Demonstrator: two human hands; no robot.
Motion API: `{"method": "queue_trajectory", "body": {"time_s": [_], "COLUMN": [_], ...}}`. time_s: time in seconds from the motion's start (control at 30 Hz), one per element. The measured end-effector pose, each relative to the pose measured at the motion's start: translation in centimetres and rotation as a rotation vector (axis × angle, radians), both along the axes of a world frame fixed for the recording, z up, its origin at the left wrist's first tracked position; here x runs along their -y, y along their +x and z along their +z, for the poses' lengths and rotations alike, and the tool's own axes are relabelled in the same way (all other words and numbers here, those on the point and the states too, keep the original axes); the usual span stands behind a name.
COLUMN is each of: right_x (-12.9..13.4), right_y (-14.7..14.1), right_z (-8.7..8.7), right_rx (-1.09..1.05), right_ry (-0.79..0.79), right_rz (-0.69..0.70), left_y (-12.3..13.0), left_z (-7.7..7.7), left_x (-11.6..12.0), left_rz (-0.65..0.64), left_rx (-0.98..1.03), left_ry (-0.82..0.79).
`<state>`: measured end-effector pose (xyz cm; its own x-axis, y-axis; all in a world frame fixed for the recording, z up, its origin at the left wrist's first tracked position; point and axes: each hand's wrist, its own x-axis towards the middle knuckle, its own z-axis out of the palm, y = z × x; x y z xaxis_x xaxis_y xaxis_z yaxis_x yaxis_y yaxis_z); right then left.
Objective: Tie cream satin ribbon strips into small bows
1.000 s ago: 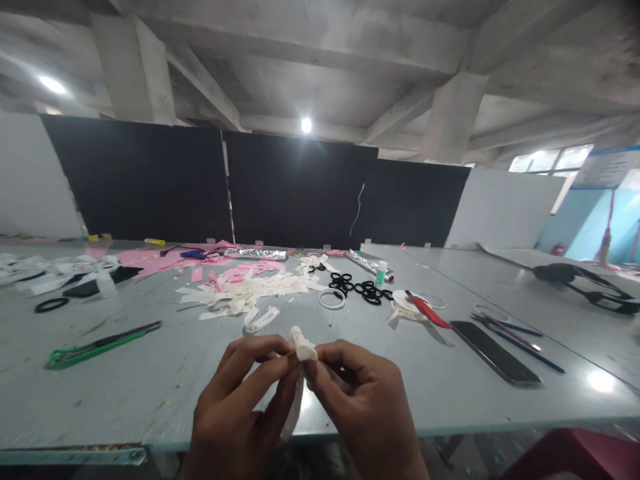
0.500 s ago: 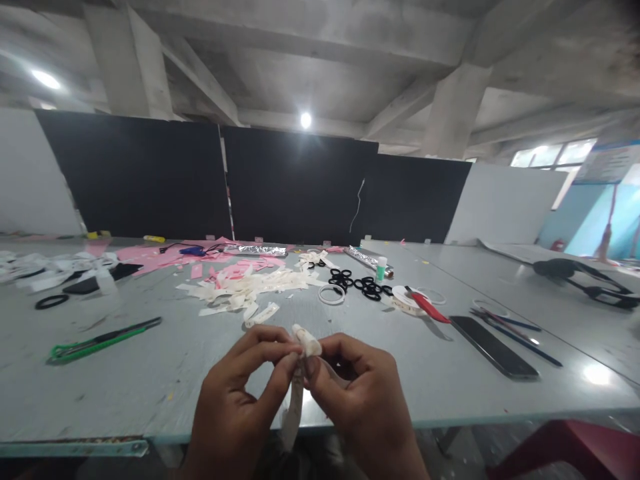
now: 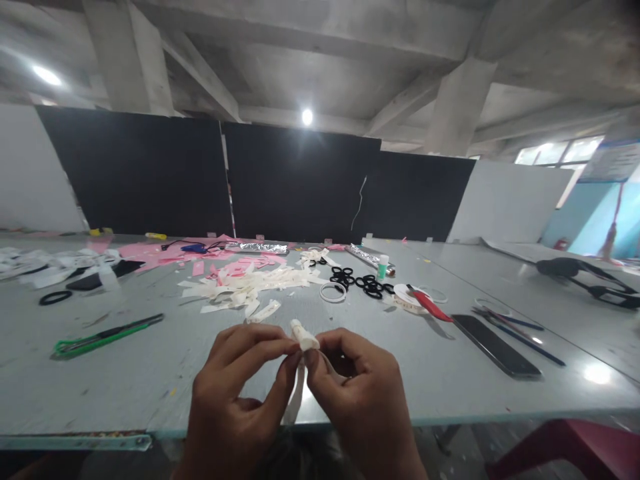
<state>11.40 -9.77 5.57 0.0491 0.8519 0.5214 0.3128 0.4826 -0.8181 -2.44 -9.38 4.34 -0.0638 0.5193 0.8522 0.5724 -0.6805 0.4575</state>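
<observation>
Just above the table's near edge, my left hand (image 3: 240, 390) and my right hand (image 3: 357, 393) meet at a cream strip (image 3: 305, 337). Its upper part is rolled or folded into a small bundle, while a loose tail hangs down between my hands. The left thumb and forefinger pinch the bundle from one side. On the other side, the right thumb and fingers close round it. Fingertips hide part of the strip, and whether anything lies inside the bundle I cannot tell. Beyond my hands lies a heap of similar cream strips (image 3: 250, 287).
At left lie a green box cutter (image 3: 107, 337) and a black ring (image 3: 55, 297). Several black rings (image 3: 370, 285), a white ring (image 3: 333, 292), a glue stick (image 3: 383, 267), a tape roll (image 3: 410, 300) and a red-handled tool (image 3: 429, 303) sit farther off. A phone (image 3: 495, 347) lies right.
The bundle has turned slightly between my fingertips, and its hanging tail shows less at the bottom. Both hands keep their pinch in nearly the same place.
</observation>
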Motion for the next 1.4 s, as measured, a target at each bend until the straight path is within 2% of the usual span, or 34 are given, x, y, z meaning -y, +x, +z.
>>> {"method": "queue_trajectory", "body": {"time_s": [0.2, 0.4, 0.6, 0.77, 0.93, 1.07, 1.27, 1.33, 1.4], "right_x": [0.1, 0.0, -0.3, -0.7, -0.8, -0.4, -0.4, -0.7, -1.1], "right_y": [-0.1, -0.1, -0.1, 0.2, 0.6, 0.7, 0.4, 0.4, 0.5], "right_z": [-0.3, -0.5, -0.2, -0.1, -0.3, 0.0, 0.0, -0.2, -0.3], "right_rx": [0.091, 0.138, 0.032, -0.077, -0.182, -0.157, -0.114, -0.135, -0.213], "right_ry": [0.110, 0.160, 0.042, -0.141, -0.199, -0.191, -0.112, -0.138, -0.207], "right_rz": [-0.052, -0.063, -0.008, 0.129, 0.237, 0.244, 0.142, 0.167, 0.261], "left_y": [-0.5, -0.4, 0.1, 0.3, 0.1, 0.0, 0.9, 1.0, 0.9], "left_z": [0.1, 0.0, -0.1, 0.2, 0.6, 0.7, 0.1, 0.1, 0.1], "left_x": [-0.3, -0.4, -0.4, -0.5, -0.7, -0.6, -0.2, -0.2, -0.3], "left_rz": [0.047, 0.076, -0.005, -0.145, -0.173, -0.188, -0.137, -0.142, -0.158], "left_rx": [-0.141, -0.159, 0.027, 0.173, 0.227, 0.191, 0.182, 0.196, 0.221], "left_ry": [0.044, 0.069, -0.079, -0.222, -0.280, -0.291, -0.224, -0.226, -0.239]}}
